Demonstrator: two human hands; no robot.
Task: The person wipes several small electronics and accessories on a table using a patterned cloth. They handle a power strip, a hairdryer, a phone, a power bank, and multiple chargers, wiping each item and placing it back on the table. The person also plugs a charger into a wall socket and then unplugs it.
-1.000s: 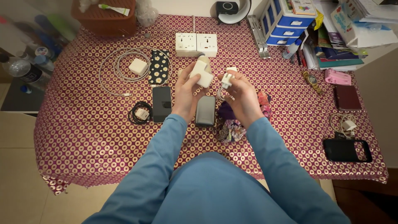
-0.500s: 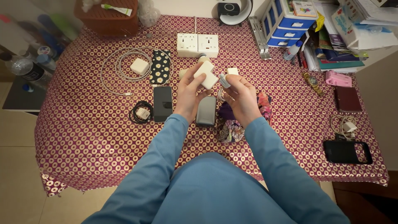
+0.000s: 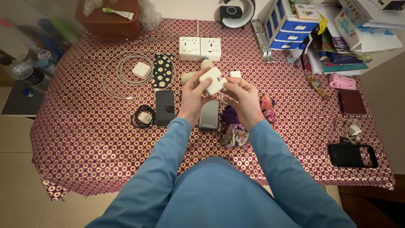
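Two hands meet over the grey power bank [image 3: 209, 114] on the patterned surface [image 3: 84, 126]. The left hand [image 3: 192, 98] has its grip closed around a white charger block [image 3: 211, 80], held up just above the bank. The right hand [image 3: 242, 96] pinches a small plug piece [image 3: 223, 82] tight against that block's right edge. A black phone [image 3: 165, 108] lies left of the bank.
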